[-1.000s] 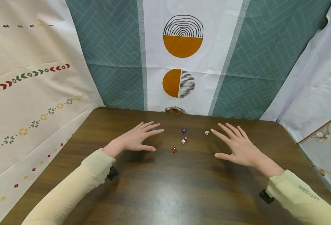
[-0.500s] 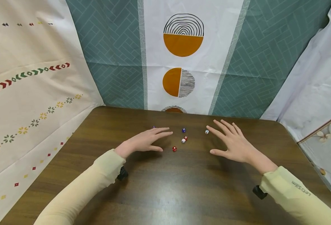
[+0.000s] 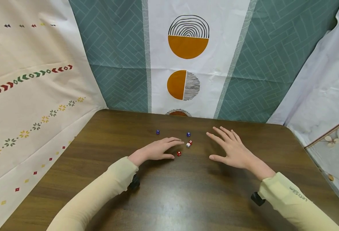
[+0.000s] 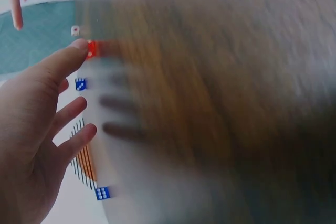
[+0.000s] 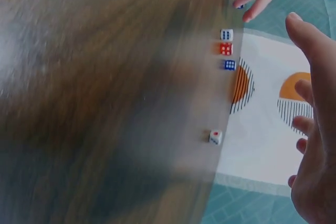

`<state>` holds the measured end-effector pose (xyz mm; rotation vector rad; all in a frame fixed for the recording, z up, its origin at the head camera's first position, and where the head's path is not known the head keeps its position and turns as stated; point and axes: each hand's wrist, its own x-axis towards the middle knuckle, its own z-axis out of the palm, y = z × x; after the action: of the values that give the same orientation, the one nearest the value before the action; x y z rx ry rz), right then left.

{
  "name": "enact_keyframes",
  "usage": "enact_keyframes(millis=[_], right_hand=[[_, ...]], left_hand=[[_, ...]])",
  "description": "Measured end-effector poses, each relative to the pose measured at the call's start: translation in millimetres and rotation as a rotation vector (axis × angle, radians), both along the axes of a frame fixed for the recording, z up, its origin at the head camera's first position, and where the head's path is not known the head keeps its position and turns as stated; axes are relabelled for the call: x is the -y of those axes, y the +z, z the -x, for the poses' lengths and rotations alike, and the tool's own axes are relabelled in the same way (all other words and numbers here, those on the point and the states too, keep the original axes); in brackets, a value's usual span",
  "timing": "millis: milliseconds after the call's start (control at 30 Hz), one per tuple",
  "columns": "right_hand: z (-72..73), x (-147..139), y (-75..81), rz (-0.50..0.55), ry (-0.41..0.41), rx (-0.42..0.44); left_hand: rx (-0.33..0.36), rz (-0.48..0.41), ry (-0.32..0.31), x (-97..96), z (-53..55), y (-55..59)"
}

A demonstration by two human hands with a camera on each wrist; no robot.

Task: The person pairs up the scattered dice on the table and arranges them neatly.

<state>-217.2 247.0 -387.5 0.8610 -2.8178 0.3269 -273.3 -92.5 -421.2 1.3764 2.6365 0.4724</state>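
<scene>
Die (image 5: 215, 137), white, right wrist view, behind right hand (image 3: 233, 152) in head view

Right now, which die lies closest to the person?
The lone red die near the left hand; the other red die, behind a white die, and the rest lie farther back.

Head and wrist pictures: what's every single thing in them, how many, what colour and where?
blue dice: 2, blue, far part of table
red dice: 2, red, mid-table
white dice: 2, white, one beside the farther of the red dice, one apart, seen in right wrist view
table: 1, brown, underneath
backdrop: 1, teal, white, orange, behind table
patterned cloth: 1, cream, left
flowered cloth: at least 1, white, right
wrist devices: 2, black, under cuffs
sleeves: 2, pale yellow, both arms
left grip: 1, bare, left of centre
right grip: 1, bare, right
</scene>
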Motion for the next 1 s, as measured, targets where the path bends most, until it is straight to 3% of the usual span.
enact_keyframes(millis=[133, 400, 633, 867, 1000], right_hand=[[0.0, 7, -1.3, -0.003, 0.013, 0.015], [0.3, 15, -3.6, -0.024, 0.025, 0.055], [0.2, 17, -4.3, -0.021, 0.034, 0.068], [-2.4, 20, -4.4, 0.001, 0.035, 0.116], [-5.0, 24, -3.0, 0.010, 0.041, 0.138]], left_hand=[[0.013, -0.016, 0.012, -6.3, -1.3, -2.8], [0.113, -0.075, 0.053, -14.1, -0.5, -7.8], [0.130, -0.113, 0.075, -15.0, 0.3, -11.4], [0.193, -0.169, 0.095, -18.2, -0.1, -15.8], [0.188, -0.201, 0.099, -19.5, -0.2, -17.7]])
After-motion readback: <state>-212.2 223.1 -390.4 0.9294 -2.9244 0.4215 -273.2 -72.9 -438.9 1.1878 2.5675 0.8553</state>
